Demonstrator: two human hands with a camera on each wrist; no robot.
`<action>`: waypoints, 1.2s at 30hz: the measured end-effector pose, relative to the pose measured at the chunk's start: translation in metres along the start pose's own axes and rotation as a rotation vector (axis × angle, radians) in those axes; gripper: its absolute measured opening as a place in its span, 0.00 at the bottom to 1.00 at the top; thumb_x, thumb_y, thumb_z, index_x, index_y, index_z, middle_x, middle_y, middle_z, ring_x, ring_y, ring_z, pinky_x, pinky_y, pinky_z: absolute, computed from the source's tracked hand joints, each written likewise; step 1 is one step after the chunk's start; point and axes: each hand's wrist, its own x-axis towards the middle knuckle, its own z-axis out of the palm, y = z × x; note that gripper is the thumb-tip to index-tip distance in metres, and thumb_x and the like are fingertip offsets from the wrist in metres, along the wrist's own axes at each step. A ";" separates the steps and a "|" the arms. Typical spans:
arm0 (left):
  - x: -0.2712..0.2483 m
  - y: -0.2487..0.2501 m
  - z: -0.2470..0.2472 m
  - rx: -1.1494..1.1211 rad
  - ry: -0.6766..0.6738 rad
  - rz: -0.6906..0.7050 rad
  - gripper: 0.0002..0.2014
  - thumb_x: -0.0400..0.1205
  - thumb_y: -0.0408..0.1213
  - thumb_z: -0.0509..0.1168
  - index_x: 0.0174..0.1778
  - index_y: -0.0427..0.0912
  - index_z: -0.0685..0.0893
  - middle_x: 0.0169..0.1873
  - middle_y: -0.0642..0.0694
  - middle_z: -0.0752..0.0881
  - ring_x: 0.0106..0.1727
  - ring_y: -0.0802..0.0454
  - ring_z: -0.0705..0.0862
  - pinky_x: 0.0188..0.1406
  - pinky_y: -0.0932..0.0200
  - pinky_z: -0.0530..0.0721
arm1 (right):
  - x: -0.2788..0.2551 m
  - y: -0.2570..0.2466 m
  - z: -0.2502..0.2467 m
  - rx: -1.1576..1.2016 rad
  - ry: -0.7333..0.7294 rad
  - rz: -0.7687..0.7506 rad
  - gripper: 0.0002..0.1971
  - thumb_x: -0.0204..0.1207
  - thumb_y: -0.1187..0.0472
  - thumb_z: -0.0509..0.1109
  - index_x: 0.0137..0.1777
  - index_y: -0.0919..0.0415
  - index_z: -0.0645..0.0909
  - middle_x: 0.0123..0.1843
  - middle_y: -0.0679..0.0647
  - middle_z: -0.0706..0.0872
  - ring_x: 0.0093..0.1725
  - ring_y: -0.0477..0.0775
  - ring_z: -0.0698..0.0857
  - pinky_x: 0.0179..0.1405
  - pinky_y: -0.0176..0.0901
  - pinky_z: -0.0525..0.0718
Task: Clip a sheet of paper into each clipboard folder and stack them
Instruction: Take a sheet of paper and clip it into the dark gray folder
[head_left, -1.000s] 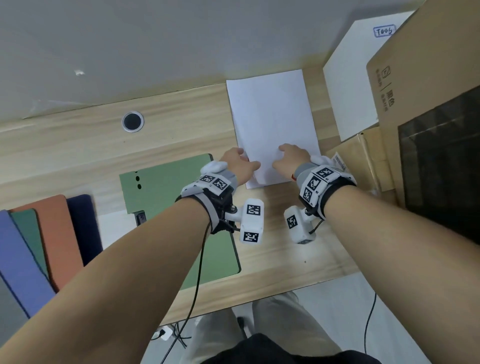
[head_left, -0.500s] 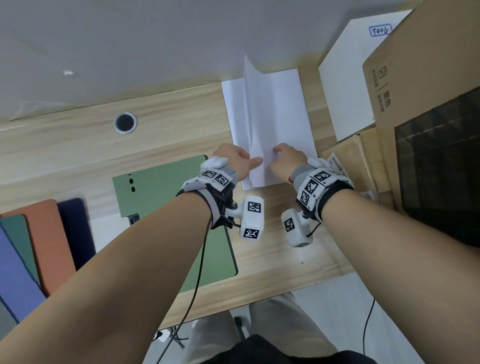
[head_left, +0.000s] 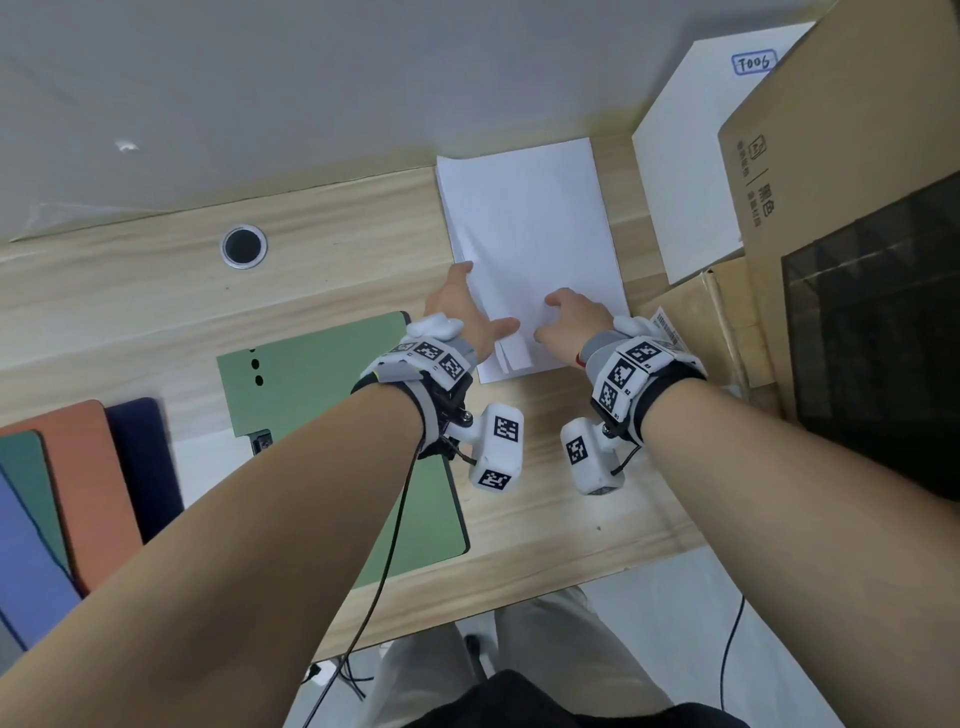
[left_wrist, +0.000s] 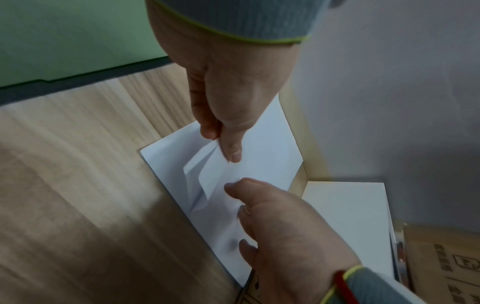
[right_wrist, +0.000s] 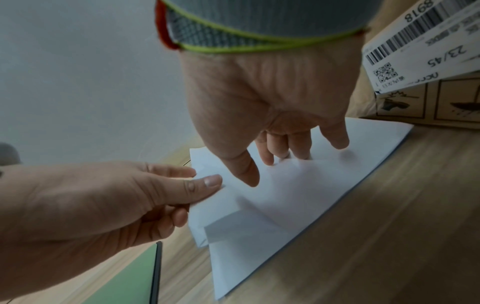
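Observation:
A stack of white paper (head_left: 530, 228) lies at the back of the wooden desk. My left hand (head_left: 480, 312) pinches a few fanned top sheets (left_wrist: 207, 174) at the stack's near left corner between thumb and fingers (right_wrist: 207, 182). My right hand (head_left: 563, 317) presses its fingertips (right_wrist: 298, 152) down on the stack (right_wrist: 298, 195) just right of that and holds nothing. An open green clipboard folder (head_left: 311, 374) lies to the left under my left forearm, its black clip (head_left: 260, 441) at its left edge.
Closed folders in orange (head_left: 78, 483), navy (head_left: 145, 467), green and blue overlap at the desk's left end. Cardboard boxes (head_left: 841, 208) and a white board (head_left: 691, 171) stand at the right, close to the paper. A cable hole (head_left: 243, 245) is at the back.
Half a second ago a sheet stood folded high above the stack; it has come down nearly flat. My left hand has slid farther along the stack's left edge while the right hand stayed put.

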 end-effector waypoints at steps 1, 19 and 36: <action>0.001 0.000 0.001 -0.015 0.000 -0.016 0.49 0.66 0.48 0.84 0.79 0.61 0.62 0.61 0.43 0.84 0.51 0.40 0.88 0.55 0.43 0.88 | 0.001 0.000 0.000 0.002 -0.001 -0.001 0.31 0.76 0.57 0.65 0.81 0.51 0.65 0.75 0.56 0.77 0.69 0.62 0.79 0.53 0.44 0.74; -0.021 -0.003 -0.010 0.153 0.097 0.192 0.18 0.78 0.39 0.70 0.62 0.54 0.75 0.41 0.50 0.87 0.41 0.48 0.87 0.41 0.53 0.85 | 0.000 0.002 0.002 0.005 -0.004 -0.013 0.30 0.77 0.57 0.65 0.80 0.51 0.66 0.74 0.57 0.77 0.68 0.63 0.79 0.55 0.44 0.75; -0.032 0.015 -0.048 -0.079 -0.010 0.229 0.10 0.75 0.30 0.65 0.43 0.51 0.83 0.29 0.51 0.81 0.29 0.51 0.76 0.30 0.61 0.75 | -0.019 0.011 -0.035 0.317 0.109 -0.064 0.38 0.75 0.47 0.73 0.81 0.54 0.60 0.80 0.57 0.69 0.75 0.59 0.74 0.70 0.49 0.74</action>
